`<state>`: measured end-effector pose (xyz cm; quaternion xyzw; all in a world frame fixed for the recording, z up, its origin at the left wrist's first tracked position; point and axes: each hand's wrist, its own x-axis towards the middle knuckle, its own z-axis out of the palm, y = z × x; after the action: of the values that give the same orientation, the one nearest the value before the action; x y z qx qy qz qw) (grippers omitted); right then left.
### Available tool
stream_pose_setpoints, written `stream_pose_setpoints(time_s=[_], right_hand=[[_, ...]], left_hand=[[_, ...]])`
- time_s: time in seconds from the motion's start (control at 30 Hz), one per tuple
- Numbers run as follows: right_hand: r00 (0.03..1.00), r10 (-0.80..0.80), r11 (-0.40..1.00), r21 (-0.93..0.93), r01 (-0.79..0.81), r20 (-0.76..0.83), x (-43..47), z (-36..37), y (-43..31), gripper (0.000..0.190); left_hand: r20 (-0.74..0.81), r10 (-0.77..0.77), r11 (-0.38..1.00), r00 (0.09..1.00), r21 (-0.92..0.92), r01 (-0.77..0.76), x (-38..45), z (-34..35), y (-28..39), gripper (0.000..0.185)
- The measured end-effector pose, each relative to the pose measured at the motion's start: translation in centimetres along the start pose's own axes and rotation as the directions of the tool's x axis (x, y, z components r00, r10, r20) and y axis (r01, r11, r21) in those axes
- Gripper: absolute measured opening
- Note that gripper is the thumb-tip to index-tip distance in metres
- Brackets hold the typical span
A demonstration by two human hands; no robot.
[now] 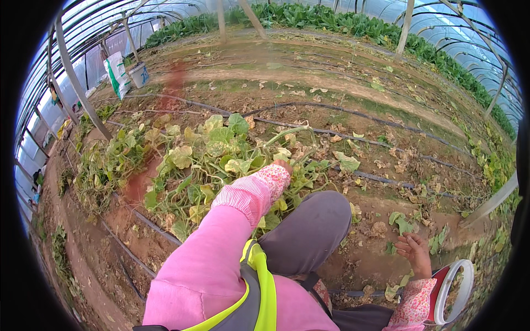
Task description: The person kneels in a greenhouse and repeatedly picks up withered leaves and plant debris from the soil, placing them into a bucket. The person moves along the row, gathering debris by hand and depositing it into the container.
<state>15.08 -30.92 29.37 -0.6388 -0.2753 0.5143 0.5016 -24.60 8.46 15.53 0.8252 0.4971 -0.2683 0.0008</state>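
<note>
My left hand (283, 165) reaches into a heap of cucurbit-like vines (223, 145) with green and yellowing leaves. Foliage and the floral cuff hide most of its fingers, so a hold on any stem cannot be made out. A thick pale green stem (285, 134) arches just above that hand. At lower right, my right hand (415, 253) hovers over the soil with its fingers bent. Its fingertips meet the edge of a green leaf (401, 222) in the picture; whether they pinch it is unclear. Beside the right forearm is a red bucket with a white rim (468, 277).
Black drip hoses (372, 118) cross the soil among dry leaves. A concrete post (492, 200) leans at right, another post (78, 78) at left. Farther back stand a white-and-green sack (117, 74) and a white bucket (139, 75). Leafy green crops (314, 18) line the plastic tunnel wall.
</note>
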Motion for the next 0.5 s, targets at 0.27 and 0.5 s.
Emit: stream_pose_setpoints(time_s=[0.27, 0.5], right_hand=[[0.999, 0.033, 0.999, -0.028, -0.033, 0.006, 0.3, 0.8, -0.1, 0.037], [0.999, 0.01, 0.998, -0.061, -0.007, 0.046, -0.7, 0.9, 0.0, 0.037]], left_hand=[[-0.324, -0.044, 0.982, 0.945, -0.187, -0.019, 0.2, 8.1, 6.5, 0.013], [-0.317, 0.123, 0.963, 0.94, -0.189, -0.19, 0.2, 8.4, 8.6, 0.014]])
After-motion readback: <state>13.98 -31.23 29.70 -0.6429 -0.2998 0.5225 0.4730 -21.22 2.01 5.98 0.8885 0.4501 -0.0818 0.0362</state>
